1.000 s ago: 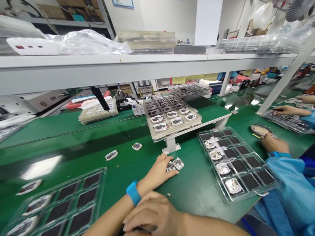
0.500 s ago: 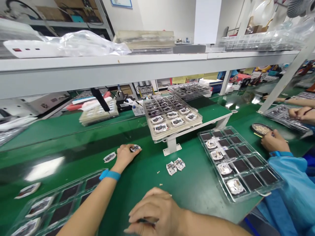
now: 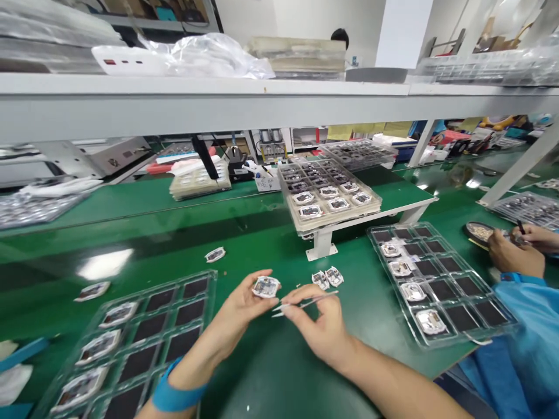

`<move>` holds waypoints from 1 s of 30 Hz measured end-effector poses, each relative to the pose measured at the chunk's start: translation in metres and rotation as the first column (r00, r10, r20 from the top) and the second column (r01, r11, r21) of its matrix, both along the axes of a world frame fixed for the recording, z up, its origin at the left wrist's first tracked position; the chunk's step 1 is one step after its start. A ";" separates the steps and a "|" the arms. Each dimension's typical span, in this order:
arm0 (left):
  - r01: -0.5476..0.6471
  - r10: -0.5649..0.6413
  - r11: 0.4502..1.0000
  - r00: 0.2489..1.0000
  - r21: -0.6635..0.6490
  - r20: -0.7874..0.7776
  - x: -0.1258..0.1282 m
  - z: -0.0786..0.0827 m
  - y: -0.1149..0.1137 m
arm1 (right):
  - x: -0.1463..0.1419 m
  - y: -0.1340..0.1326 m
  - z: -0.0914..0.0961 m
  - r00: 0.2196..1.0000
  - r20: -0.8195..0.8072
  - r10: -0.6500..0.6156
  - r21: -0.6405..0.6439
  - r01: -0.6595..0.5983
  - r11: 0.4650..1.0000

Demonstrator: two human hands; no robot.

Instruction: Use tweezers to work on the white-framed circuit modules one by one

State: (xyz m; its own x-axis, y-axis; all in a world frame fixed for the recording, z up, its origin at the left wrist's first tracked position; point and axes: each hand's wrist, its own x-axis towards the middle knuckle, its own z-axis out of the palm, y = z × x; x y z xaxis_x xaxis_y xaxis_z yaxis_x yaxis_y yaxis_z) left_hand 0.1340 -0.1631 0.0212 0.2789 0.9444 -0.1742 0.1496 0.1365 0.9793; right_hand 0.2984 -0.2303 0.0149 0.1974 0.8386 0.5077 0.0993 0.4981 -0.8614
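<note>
Between the thumb and fingers of my left hand (image 3: 244, 302) is a small white-framed electronic part (image 3: 266, 286), its circuit side showing. My right hand (image 3: 321, 326) pinches a pair of metal tweezers (image 3: 312, 299), whose tips point left, just below the part and apart from it. A blue band (image 3: 177, 391) circles my left wrist. Two similar parts (image 3: 327, 277) lie side by side on the green table beyond my right hand. Another white-framed part (image 3: 215, 254) lies farther back, left of centre.
A clear tray (image 3: 208, 291) with several filled pockets stands at left. Another tray (image 3: 445, 343) sits at right, beside a co-worker's hands (image 3: 515, 250) and a dark round dish (image 3: 478, 231). Stacked trays (image 3: 336, 218) rest on a raised stand (image 3: 322, 244). A shelf (image 3: 218, 107) spans above.
My left hand has lifted the part off the table and brought it nearer. My right hand has risen towards it, and tweezers now show in its fingers. The view has shifted left.
</note>
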 end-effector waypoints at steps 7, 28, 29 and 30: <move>0.068 -0.068 0.997 0.998 -0.020 -0.017 -0.007 -0.026 -0.045 | -0.004 0.005 -0.011 0.995 -0.089 0.046 -0.165 -0.061 0.984; 0.034 -0.034 0.999 0.999 0.008 -0.030 -0.005 -0.030 -0.059 | -0.015 -0.002 -0.018 0.972 0.156 0.175 0.034 -0.182 0.983; 0.030 -0.030 1.000 0.999 0.003 -0.012 -0.005 -0.030 -0.059 | -0.015 -0.002 -0.018 0.971 0.167 0.173 0.039 -0.182 0.983; 0.025 -0.025 1.000 1.000 -0.008 0.013 -0.004 -0.031 -0.059 | -0.015 -0.002 -0.018 0.969 0.175 0.172 0.033 -0.180 0.983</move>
State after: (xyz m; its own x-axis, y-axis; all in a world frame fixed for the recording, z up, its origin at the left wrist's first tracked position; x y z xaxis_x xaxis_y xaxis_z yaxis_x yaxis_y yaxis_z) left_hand 0.1298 -0.2222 -0.0099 0.3048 0.9356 -0.1783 0.1404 0.1410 0.9800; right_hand 0.2831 -0.2321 -0.0033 -0.0445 0.8259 0.5620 0.1498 0.5617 -0.8137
